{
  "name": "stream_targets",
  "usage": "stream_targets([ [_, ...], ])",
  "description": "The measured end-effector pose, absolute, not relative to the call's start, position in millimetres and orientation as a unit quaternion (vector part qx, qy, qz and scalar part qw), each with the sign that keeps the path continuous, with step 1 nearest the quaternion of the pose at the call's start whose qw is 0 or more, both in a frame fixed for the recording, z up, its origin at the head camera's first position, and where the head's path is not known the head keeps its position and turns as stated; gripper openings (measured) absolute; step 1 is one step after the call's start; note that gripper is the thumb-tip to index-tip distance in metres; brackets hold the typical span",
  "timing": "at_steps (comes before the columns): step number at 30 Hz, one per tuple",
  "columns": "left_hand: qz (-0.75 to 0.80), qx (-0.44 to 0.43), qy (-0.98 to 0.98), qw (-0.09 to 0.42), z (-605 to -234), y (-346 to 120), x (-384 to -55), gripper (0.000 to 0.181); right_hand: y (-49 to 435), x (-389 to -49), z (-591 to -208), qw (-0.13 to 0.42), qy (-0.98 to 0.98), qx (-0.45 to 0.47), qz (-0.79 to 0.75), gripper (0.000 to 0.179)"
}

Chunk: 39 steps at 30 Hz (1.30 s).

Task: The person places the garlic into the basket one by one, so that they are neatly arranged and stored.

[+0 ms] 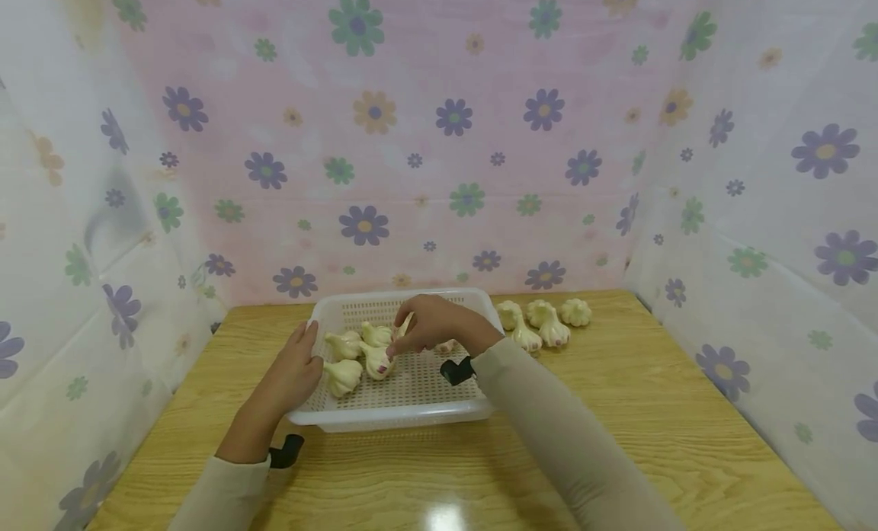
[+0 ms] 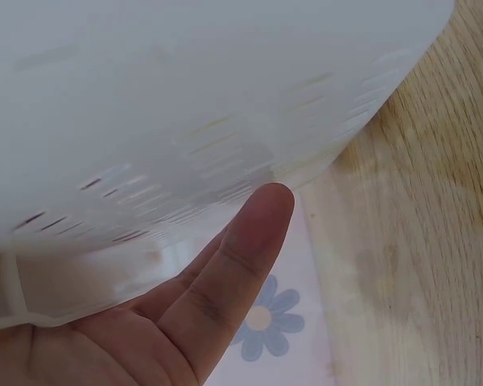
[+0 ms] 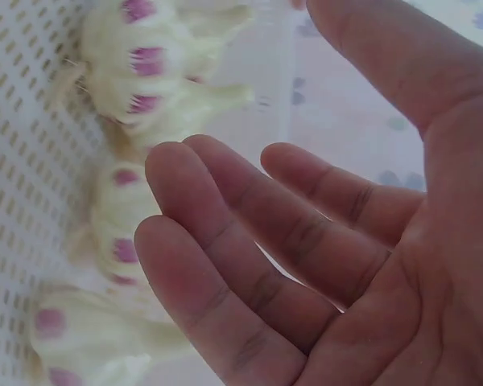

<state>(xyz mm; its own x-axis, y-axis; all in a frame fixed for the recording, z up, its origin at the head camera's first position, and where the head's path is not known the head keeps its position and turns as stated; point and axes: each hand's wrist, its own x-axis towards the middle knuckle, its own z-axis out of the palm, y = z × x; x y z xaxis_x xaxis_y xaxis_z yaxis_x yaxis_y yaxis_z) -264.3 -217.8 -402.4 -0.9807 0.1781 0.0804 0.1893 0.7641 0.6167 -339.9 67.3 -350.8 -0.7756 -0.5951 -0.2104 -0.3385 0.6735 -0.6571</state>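
A white perforated plastic basket (image 1: pixel 391 417) sits on the wooden table with several pale garlic bulbs (image 1: pixel 343 377) inside, mostly in its left half. My left hand (image 1: pixel 293 371) holds the basket's left rim. From the left wrist view, its fingers (image 2: pixel 241 249) lie along the outer wall beneath the rim. Over the basket's middle, my right hand (image 1: pixel 439 323) hovers close to the bulbs. Its loosely bent fingers (image 3: pixel 201 281) have nothing between them in the right wrist view, where garlic bulbs with purple marks (image 3: pixel 129 72) lie beyond the fingertips.
More garlic bulbs (image 1: pixel 552 329) lie in a cluster on the table (image 1: pixel 617 409), right of the basket. Flower-patterned sheets (image 1: pixel 439 173) enclose the table at the back and both sides. A dark wrist mount (image 1: pixel 456 371) on the right wrist hangs over the basket.
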Motion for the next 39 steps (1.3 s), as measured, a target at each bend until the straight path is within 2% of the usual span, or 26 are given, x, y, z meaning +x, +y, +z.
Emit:
stream_targets([
  [6, -0.33, -0.097, -0.939, 0.009, -403, -218, -263, 0.067, 89, -339, -341, 0.178, 0.875, -0.292, -0.343, 0.065],
  [15, -0.333, -0.086, -0.939, -0.001, -403, -215, -263, 0.067, 129, -326, -332, 0.084, 0.871, -0.299, -0.381, 0.056],
  [24, -0.334, -0.084, -0.939, -0.002, -405, -215, -265, 0.067, 179, -296, -338, -0.006, 0.876, -0.23, -0.423, 0.056],
  [31, -0.335, -0.087, -0.938, 0.003, -403, -216, -263, 0.067, 219, -286, -343, -0.039, 0.876, -0.189, -0.443, 0.05],
  [39, -0.333, -0.084, -0.939, 0.004, -405, -218, -267, 0.067, 269, -287, -352, -0.061, 0.889, -0.129, -0.436, 0.055],
])
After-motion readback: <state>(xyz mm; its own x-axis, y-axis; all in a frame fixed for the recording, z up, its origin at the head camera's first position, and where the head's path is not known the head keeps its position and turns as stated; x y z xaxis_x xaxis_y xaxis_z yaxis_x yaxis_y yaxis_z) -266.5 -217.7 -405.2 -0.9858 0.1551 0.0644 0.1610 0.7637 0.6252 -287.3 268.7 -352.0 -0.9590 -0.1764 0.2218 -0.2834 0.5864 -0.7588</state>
